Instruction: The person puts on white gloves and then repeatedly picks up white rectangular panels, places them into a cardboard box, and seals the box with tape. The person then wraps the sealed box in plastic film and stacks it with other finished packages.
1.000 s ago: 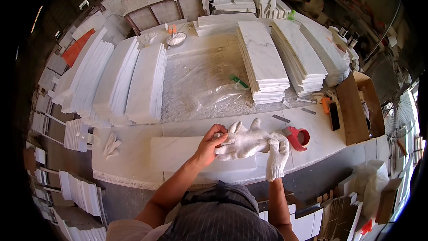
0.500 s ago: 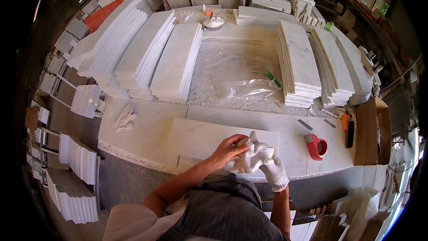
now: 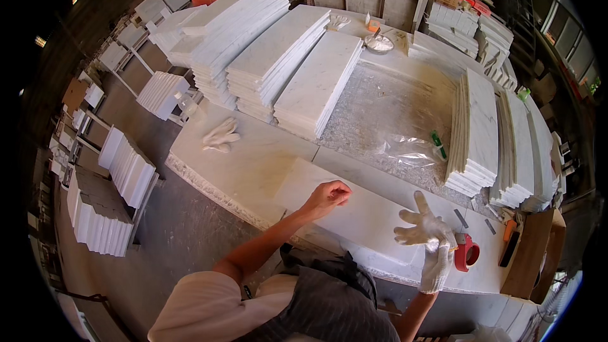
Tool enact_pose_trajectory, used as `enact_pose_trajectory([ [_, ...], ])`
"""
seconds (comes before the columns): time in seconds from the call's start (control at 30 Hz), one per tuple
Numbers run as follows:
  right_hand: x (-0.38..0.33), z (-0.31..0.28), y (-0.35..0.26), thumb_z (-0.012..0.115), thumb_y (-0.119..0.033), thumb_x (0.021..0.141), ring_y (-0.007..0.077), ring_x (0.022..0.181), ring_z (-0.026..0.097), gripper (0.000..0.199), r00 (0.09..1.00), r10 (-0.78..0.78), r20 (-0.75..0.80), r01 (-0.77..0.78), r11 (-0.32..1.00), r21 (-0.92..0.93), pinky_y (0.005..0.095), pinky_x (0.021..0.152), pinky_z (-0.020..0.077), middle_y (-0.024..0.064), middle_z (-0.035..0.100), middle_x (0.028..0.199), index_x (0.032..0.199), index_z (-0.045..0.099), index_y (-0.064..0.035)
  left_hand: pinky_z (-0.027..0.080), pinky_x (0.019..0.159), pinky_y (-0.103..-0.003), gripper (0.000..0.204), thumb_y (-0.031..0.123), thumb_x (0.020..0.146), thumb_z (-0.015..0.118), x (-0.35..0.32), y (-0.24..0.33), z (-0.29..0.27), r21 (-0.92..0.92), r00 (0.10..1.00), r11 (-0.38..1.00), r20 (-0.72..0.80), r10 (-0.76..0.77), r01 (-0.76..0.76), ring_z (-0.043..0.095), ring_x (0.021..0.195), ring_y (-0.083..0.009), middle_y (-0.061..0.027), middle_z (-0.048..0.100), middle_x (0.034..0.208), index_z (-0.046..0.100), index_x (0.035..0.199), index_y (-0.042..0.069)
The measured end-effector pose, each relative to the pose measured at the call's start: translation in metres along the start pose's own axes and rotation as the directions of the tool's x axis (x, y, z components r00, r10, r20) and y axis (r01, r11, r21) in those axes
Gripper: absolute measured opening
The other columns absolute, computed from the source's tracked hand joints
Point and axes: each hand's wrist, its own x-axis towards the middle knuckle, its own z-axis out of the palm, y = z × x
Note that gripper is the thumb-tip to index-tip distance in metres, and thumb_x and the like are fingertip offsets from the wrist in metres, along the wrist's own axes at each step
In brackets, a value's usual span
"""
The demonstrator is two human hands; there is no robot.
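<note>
My bare left hand (image 3: 328,198) hovers over a white marble slab (image 3: 364,218), its fingers curled in, with nothing seen in them. My right hand (image 3: 423,227) wears a white knit glove and is open, its fingers spread wide, above the slab's right end. Just beyond its wrist stands a red tape dispenser (image 3: 464,252). Another pair of white gloves (image 3: 221,135) lies flat on the bench at the left.
Tall stacks of marble slabs (image 3: 320,82) line the left, with more stacks (image 3: 476,133) at the right. Between them lie plastic film (image 3: 408,150) and a green cutter (image 3: 438,144). A cardboard box (image 3: 535,256) stands at the right end, near a dark phone-like slab (image 3: 508,249).
My hands have come apart: the left has let go of the glove, and the gloved right has moved right and spread its fingers. The view has swung toward the left.
</note>
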Motion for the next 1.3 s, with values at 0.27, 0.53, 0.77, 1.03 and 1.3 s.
enact_pose_trajectory([
  [0.27,0.01,0.007,-0.021,0.062,-0.03,0.099,0.0175,0.118,0.056,0.053,0.997,-0.015,0.08,0.018,0.999,-0.031,0.0327,0.102,0.0438,0.0088,0.058,0.131,0.139,0.05,0.0029,0.055,0.077,-0.028,0.017,0.015,0.099,0.064,-0.019,-0.01,-0.008,-0.068,0.993,0.993,-0.061,-0.099,0.095,0.065,0.088,-0.0122,-0.0067,0.067,0.097,0.064,0.11,0.001],
  [0.53,-0.013,0.068,0.023,0.073,-0.015,0.092,0.0148,0.1,0.06,0.034,0.984,0.143,0.102,-0.137,0.989,-0.06,0.0316,0.092,0.0489,0.0069,0.066,0.109,0.119,0.06,0.0005,0.049,0.092,-0.033,0.046,0.019,0.099,0.066,-0.01,0.014,0.05,-0.377,0.954,0.907,0.29,-0.077,0.188,0.055,0.113,-0.0138,-0.0039,0.056,0.128,0.046,0.139,0.007],
  [0.77,-0.007,0.062,0.03,0.071,-0.02,0.094,0.0209,0.114,0.061,0.047,0.955,0.239,0.175,-0.239,0.971,-0.022,0.038,0.099,0.0496,0.0102,0.066,0.121,0.132,0.056,0.0026,0.051,0.085,-0.029,0.031,0.013,0.098,0.066,0.005,0.04,0.06,-0.368,0.981,0.918,0.176,-0.084,0.144,0.061,0.099,-0.0132,-0.0043,0.063,0.11,0.058,0.126,0.003],
  [1.03,-0.005,0.064,0.051,0.067,-0.015,0.094,0.0137,0.103,0.061,0.036,0.951,0.307,0.032,-0.306,0.951,-0.042,0.0298,0.094,0.0488,0.0071,0.069,0.112,0.125,0.063,0.0045,0.05,0.074,-0.029,0.069,0.0,0.086,0.072,0.019,0.017,0.057,0.411,0.87,0.874,-0.293,0.397,-0.26,0.054,0.099,-0.0194,-0.0098,0.05,0.121,0.038,0.146,0.009],
  [1.3,0.006,0.087,0.05,0.052,-0.027,0.106,0.0211,0.119,0.06,0.044,0.968,0.097,0.231,-0.016,0.945,-0.327,0.0347,0.104,0.0453,0.0148,0.064,0.13,0.136,0.055,0.0053,0.052,0.067,-0.031,0.034,0.011,0.089,0.077,0.013,0.038,0.11,0.291,0.889,0.843,0.078,0.45,-0.452,0.061,0.078,-0.0192,-0.0111,0.057,0.098,0.053,0.112,0.002],
])
